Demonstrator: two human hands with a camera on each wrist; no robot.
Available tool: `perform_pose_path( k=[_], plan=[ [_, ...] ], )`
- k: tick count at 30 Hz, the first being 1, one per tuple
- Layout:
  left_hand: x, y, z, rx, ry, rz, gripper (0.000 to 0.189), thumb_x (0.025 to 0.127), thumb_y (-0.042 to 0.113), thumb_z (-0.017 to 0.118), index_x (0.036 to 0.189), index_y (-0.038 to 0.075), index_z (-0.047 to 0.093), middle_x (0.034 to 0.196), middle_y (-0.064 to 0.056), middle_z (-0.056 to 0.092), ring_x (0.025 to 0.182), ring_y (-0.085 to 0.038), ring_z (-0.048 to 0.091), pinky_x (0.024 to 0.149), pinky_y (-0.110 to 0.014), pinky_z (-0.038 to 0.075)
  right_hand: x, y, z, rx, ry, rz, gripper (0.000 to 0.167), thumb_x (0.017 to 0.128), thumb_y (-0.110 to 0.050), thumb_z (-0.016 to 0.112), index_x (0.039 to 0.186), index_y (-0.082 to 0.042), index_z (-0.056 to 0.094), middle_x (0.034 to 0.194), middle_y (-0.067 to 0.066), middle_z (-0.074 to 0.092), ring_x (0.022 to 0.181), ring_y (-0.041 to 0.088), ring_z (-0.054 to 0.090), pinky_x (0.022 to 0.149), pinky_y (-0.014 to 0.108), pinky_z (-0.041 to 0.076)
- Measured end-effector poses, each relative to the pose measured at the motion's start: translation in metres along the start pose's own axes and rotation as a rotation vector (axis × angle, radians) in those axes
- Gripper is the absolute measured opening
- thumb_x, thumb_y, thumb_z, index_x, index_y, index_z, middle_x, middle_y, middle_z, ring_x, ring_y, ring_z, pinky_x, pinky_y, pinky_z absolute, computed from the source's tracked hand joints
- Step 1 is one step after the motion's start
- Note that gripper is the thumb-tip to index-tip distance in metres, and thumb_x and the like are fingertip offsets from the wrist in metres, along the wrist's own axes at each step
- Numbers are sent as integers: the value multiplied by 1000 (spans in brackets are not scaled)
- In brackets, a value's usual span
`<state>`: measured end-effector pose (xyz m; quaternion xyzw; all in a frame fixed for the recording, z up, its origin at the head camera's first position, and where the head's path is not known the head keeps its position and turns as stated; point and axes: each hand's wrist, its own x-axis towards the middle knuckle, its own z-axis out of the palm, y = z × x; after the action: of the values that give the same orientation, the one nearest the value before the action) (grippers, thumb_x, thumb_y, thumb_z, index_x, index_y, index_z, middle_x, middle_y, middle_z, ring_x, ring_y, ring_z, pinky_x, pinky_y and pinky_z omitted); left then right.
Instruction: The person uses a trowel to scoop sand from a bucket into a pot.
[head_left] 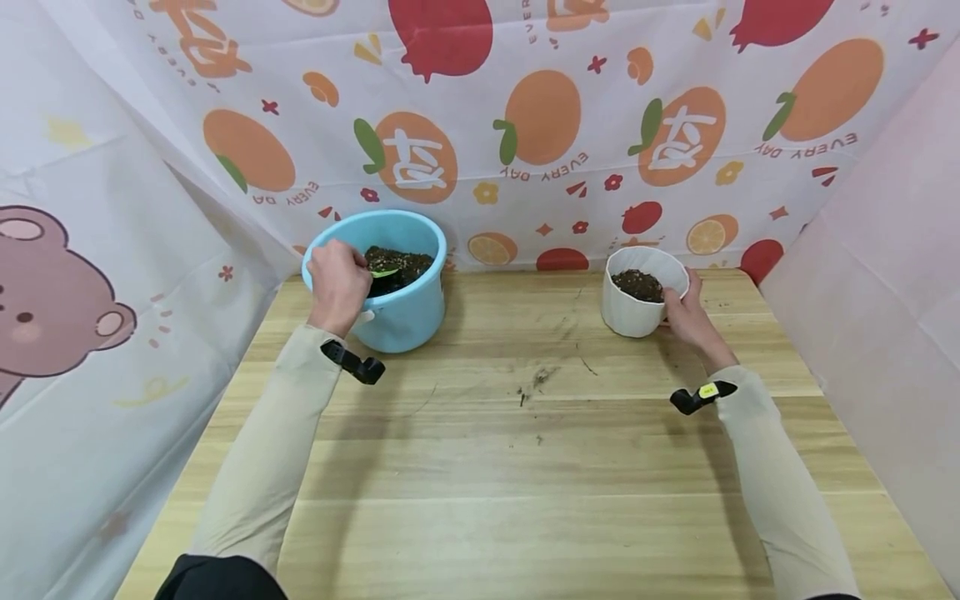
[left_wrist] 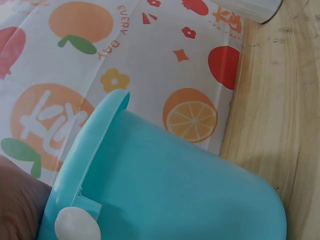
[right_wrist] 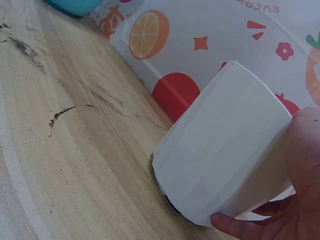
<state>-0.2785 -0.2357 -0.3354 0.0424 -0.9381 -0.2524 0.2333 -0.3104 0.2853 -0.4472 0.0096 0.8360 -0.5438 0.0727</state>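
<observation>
My left hand (head_left: 339, 282) is over the near left rim of a light-blue bucket (head_left: 408, 315) and grips a small green trowel (head_left: 386, 273). Its green end shows against the dark soil (head_left: 401, 262) inside; the rest is hidden by the fingers. On the right, my right hand (head_left: 688, 321) holds a white pot (head_left: 630, 318) by its right side. Thumb at the rim and fingers low on the wall, it grips the pot in the right wrist view (right_wrist: 220, 150). Brown soil (head_left: 637, 285) lies inside the pot.
Both vessels stand near the back edge of a wooden table (head_left: 540, 500). Loose soil crumbs (head_left: 542, 377) and dark smears mark the tabletop between them. A fruit-print cloth (head_left: 480, 108) hangs right behind, with pale cloths at both sides.
</observation>
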Motion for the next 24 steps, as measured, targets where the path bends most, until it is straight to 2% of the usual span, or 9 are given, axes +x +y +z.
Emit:
perform_pose_path(
  k=[3, 6, 11, 17, 21, 24],
  plan=[
    [2, -2, 1, -2, -10, -5, 31, 79, -10, 47, 82, -7, 78, 84, -27, 75, 90, -43, 70, 98, -60, 50, 1, 3, 1, 7, 0, -2, 69, 106, -36, 20, 157, -19, -22, 162, 36, 4, 142, 51, 31, 102, 67, 46],
    [4, -2, 3, 10, -5, -16, 30, 79, -9, 48, 83, -7, 78, 86, -27, 75, 89, -43, 71, 95, -59, 53, 1, 4, 1, -5, 12, -10, 68, 106, -37, 20, 157, -19, -21, 162, 37, 5, 142, 51, 32, 101, 67, 47],
    [8, -3, 5, 19, -25, -55, 29, 81, -7, 49, 84, -7, 77, 89, -27, 75, 92, -44, 69, 99, -59, 51, 0, 4, 1, -19, 23, -12, 68, 106, -39, 20, 157, -22, -21, 162, 36, 6, 142, 50, 33, 102, 67, 47],
    [10, -5, 5, 8, -57, -82, 27, 84, -4, 52, 90, -6, 78, 94, -26, 76, 98, -43, 68, 102, -59, 50, 1, 6, 0, -14, 31, -29, 67, 106, -33, 19, 157, -15, -21, 162, 34, 4, 146, 48, 25, 106, 67, 43],
    [10, -5, 5, 10, -62, -83, 28, 85, -3, 52, 92, -5, 79, 95, -25, 76, 100, -42, 69, 103, -58, 50, 3, 5, 1, 18, 14, -20, 68, 106, -31, 19, 157, -15, -23, 163, 32, 0, 147, 48, 24, 107, 66, 43],
    [9, -7, 5, 13, -41, -74, 28, 84, -3, 53, 89, -4, 80, 92, -25, 77, 99, -42, 70, 104, -57, 49, 3, 3, 1, 32, -6, -4, 68, 106, -33, 18, 156, -18, -25, 163, 31, -3, 147, 48, 25, 106, 67, 44]
  ],
)
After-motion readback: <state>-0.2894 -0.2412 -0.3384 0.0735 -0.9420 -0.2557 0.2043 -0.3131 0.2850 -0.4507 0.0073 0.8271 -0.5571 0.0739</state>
